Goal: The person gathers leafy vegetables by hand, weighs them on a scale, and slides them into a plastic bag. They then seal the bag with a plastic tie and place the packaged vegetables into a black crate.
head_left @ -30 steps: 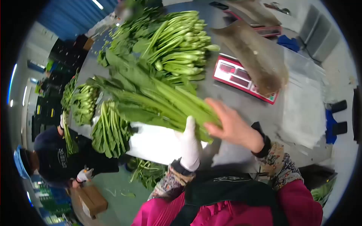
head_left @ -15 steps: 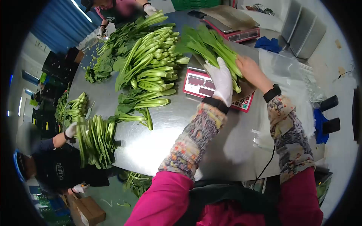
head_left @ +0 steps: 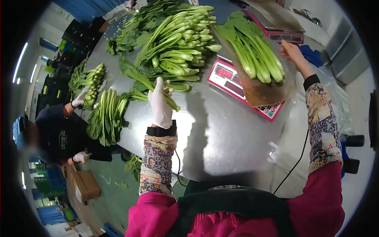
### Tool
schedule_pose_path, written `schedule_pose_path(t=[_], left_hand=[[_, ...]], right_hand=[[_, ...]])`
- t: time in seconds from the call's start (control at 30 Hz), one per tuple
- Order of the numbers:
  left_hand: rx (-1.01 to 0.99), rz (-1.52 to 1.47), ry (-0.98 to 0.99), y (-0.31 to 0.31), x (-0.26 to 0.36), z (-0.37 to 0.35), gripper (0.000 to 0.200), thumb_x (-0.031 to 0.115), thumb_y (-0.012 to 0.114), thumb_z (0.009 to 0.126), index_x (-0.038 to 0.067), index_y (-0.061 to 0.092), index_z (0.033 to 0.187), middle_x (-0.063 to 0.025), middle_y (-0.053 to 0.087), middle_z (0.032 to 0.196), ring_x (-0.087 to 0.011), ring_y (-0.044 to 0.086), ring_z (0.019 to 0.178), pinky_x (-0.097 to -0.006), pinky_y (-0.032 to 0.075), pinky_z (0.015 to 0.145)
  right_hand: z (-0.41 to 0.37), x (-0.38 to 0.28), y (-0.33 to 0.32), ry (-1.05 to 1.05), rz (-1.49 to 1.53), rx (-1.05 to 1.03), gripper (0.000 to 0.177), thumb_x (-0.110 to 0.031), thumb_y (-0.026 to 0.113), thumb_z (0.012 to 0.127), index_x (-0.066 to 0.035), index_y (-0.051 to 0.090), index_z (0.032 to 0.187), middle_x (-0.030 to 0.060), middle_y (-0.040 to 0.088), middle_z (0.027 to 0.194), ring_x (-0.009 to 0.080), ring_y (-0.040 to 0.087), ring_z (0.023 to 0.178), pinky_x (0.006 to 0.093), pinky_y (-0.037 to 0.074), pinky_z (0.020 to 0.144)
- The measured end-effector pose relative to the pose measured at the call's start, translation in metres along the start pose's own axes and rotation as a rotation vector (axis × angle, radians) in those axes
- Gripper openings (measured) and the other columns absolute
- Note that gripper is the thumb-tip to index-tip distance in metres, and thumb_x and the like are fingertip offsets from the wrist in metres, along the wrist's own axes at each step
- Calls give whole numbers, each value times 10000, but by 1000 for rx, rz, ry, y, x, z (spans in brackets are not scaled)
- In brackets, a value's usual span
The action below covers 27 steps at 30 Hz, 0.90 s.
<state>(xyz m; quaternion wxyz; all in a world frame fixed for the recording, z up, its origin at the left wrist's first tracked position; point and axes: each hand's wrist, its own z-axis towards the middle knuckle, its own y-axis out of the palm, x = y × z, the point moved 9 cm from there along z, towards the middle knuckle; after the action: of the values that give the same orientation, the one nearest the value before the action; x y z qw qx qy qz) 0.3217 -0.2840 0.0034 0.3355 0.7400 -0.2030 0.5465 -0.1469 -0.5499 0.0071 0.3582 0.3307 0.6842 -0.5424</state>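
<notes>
My left hand [head_left: 160,104], in a white glove, is closed around a choy sum stalk [head_left: 136,74] at the near edge of the large pile [head_left: 179,49]. A bunch of choy sum [head_left: 254,53] lies on brown sheeting [head_left: 262,93] over a red and white digital scale [head_left: 227,79], whose red display is lit. To the right of that bunch, apart from it, my bare right hand [head_left: 294,54] hovers with loosely bent fingers and nothing visible in them.
A second scale [head_left: 282,36] stands behind, beside a blue cloth [head_left: 311,55]. At left, a co-worker [head_left: 65,132] has a gloved hand by a bundle of greens [head_left: 92,81]; another bundle [head_left: 106,114] lies at the table edge. A cable [head_left: 294,166] crosses the right side.
Both hands have let go of the bunch, which now lies on the scale. My left hand moved left and took hold of a stalk; my right drew away to the right. The view shifted.
</notes>
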Motion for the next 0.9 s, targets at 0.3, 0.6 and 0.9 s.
schedule_pose_path(t=[0.3, 0.6, 0.9], left_hand=[[240, 741, 509, 1, 33, 15, 986, 316, 717, 790, -120, 78, 1402, -288, 191, 1450, -361, 251, 1336, -397, 181, 1124], [-614, 1295, 565, 69, -16, -69, 276, 221, 524, 878, 61, 646, 1067, -204, 645, 860, -366, 622, 795, -433, 493, 718], [-848, 1327, 1073, 15, -60, -115, 446, 30, 503, 765, 41, 562, 1207, -145, 645, 1014, -268, 637, 845, -346, 515, 736]], right_hand=[[-12, -4, 31, -149, -247, -52, 407, -400, 491, 923, -19, 601, 1012, -14, 571, 789, 52, 486, 731, 275, 410, 630], [-295, -2, 255, 232, 613, -44, 348, -160, 518, 927, 39, 413, 1192, 91, 555, 1075, 153, 559, 938, 279, 508, 737], [-373, -54, 240, -463, -603, 462, 688, -133, 728, 640, -60, 447, 1264, 203, 413, 1309, 345, 418, 1207, 530, 265, 1028]])
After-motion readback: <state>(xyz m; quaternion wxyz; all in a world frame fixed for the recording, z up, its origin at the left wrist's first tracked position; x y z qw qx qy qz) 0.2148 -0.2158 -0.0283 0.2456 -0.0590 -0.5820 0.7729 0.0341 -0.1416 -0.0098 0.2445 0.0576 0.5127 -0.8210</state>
